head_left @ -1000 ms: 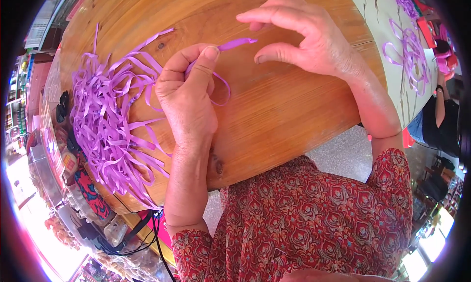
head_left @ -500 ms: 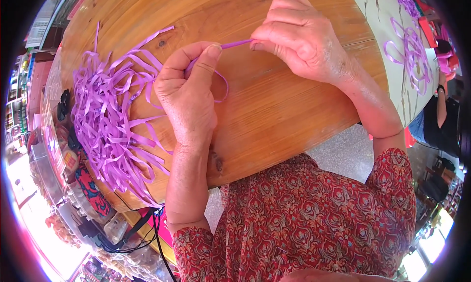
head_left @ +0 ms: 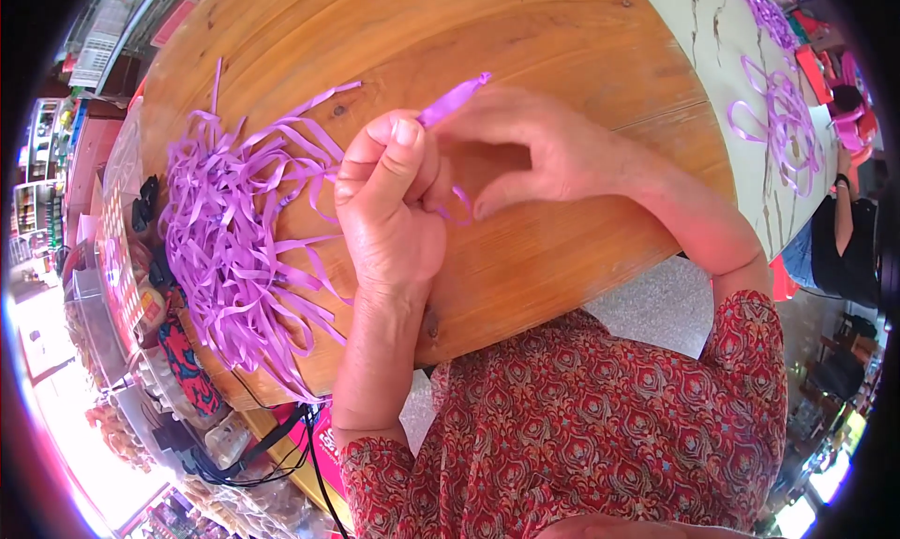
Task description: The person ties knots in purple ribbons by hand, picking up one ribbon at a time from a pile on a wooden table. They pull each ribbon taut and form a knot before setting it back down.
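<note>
My left hand [head_left: 392,187] is closed on a purple ribbon [head_left: 454,99], pinched between thumb and forefinger. The ribbon's end sticks up past the fingers and looks knotted or gathered at its tip. A thin loop of it hangs below the fist. Beside it, my right hand [head_left: 544,150] is slightly blurred, its thumb apart from the fingers, with nothing seen in its grasp; its fingertips lie partly behind the ribbon and left hand. A large tangled pile of purple ribbons [head_left: 239,244] lies left of my left hand on the wooden table.
The round wooden table [head_left: 562,258] has a white marbled surface [head_left: 694,33] against its right side, with more purple ribbon [head_left: 792,131] on it. Black cables [head_left: 305,436] hang at the table's lower left edge. Another person's arm [head_left: 842,211] is at the far right.
My right hand has let go of the ribbon's end and moved down and left, its fingers opening. My left hand still grips the ribbon. The whole view has shifted slightly.
</note>
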{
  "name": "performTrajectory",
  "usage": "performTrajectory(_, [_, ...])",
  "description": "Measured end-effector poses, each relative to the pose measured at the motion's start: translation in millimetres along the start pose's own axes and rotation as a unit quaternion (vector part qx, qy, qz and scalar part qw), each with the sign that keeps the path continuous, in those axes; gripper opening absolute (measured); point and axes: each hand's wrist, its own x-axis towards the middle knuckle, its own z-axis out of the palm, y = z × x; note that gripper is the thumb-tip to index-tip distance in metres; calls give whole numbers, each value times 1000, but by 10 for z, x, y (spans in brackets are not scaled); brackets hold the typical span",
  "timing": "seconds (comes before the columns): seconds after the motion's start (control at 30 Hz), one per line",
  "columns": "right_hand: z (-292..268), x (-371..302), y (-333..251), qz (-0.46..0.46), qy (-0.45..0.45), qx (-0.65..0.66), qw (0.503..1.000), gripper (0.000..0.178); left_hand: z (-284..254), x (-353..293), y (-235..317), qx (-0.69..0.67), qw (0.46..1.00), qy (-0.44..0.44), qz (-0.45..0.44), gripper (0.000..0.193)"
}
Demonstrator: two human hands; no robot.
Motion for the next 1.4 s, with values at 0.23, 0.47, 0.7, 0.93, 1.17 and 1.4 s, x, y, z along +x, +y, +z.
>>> performTrajectory(0.23, [-11, -20, -111, -57, -28, 101, 993, 27, 170, -124, 52, -54, 993, -103, 34, 9])
performTrajectory(0.47, [90, -35, -306, 92, -98, 499, 856, 23, 306, -158, 204, -98, 985, -121, 79, 10])
performTrajectory(0.7, [-68, -37, -423, 163, -188, 551, 797, 32, 335, -154, 395, -72, 987, -103, 104, 9])
performTrajectory(0.93, [-530, -38, -137, 77, -38, 222, 971, 16, -3, -143, 628, -62, 976, -127, 165, 7])
performTrajectory(1.17, [-625, -70, 6, 73, -18, 122, 990, 16, -403, -165, 742, -79, 977, -19, 195, 19])
performTrajectory(1.4, [-898, -49, 34, 184, 41, 213, 959, 14, -757, -190, 968, 411, 768, 325, 368, 16])
